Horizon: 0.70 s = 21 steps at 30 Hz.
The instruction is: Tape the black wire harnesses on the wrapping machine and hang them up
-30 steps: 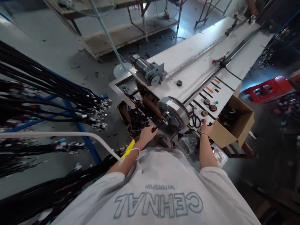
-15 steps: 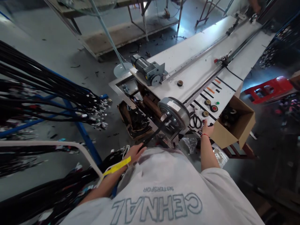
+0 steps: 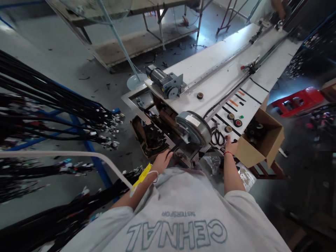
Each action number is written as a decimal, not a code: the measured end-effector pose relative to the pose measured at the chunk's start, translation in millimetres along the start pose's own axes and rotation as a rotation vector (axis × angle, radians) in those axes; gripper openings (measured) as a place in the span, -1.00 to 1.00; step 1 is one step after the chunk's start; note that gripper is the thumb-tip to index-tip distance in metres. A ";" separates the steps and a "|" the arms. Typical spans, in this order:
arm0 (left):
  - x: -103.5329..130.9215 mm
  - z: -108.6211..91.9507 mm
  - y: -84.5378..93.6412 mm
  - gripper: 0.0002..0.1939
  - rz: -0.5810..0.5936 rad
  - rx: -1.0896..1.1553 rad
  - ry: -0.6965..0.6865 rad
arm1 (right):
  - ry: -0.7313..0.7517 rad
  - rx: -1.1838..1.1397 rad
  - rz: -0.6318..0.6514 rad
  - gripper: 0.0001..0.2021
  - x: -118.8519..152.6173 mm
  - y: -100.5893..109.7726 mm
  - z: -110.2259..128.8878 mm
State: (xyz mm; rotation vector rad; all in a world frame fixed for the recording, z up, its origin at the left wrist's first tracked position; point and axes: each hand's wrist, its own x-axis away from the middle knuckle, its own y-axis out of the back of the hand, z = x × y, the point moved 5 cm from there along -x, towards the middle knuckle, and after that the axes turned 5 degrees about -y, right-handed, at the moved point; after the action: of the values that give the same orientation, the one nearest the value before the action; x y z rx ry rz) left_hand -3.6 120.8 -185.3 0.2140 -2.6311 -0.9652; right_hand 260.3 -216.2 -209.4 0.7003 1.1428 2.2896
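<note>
My left hand (image 3: 162,161) is closed around a black cable (image 3: 177,144), which runs up to the large grey wheel-shaped taping head (image 3: 193,128) at the near end of the machine. A yellow tag on a white cord lies along my left forearm. My right hand (image 3: 231,144) rests at the near edge of the white machine table (image 3: 217,87), one finger up on the top; its other fingers are hidden. Close by it lie black-handled scissors (image 3: 217,137), a tape roll (image 3: 228,129), another tape roll (image 3: 231,116) and a red button (image 3: 238,123).
An open cardboard box (image 3: 269,138) holding dark rolls stands right of the table. A motor (image 3: 161,78) sits at its left corner. Black cable bundles (image 3: 52,94) hang on a blue rack at left. Another person's hand (image 3: 280,11) is at the far end.
My left hand has moved right and forward with the cable, nearer the wheel, so less cable shows between them. My right hand stays at the table edge.
</note>
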 end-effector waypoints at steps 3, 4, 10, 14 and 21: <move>-14.4 -4.6 -5.5 -0.70 -0.009 -0.016 -0.004 | 0.002 -0.007 -0.002 -0.29 -0.9 -1.0 -0.8; -19.2 -6.7 -7.0 -0.70 -0.010 -0.017 -0.009 | 0.003 -0.007 -0.003 -0.30 -1.2 -1.3 -1.0; -44.1 -21.5 -8.8 -0.72 -0.071 -0.037 -0.049 | 0.011 -0.006 -0.016 -0.30 1.1 1.4 0.6; -48.7 -12.5 -5.4 -0.75 -0.085 -0.115 -0.020 | -0.003 -0.001 0.003 -0.30 4.6 3.4 2.6; -21.8 57.7 -6.3 -0.73 0.154 -0.175 0.107 | -0.003 0.011 0.003 -0.28 3.9 2.7 2.2</move>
State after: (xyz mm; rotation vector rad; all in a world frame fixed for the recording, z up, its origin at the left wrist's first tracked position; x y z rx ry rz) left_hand -3.5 156.2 -236.3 0.0194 -2.4100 -1.0911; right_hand 258.2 -214.0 -205.2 0.7094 1.1541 2.2856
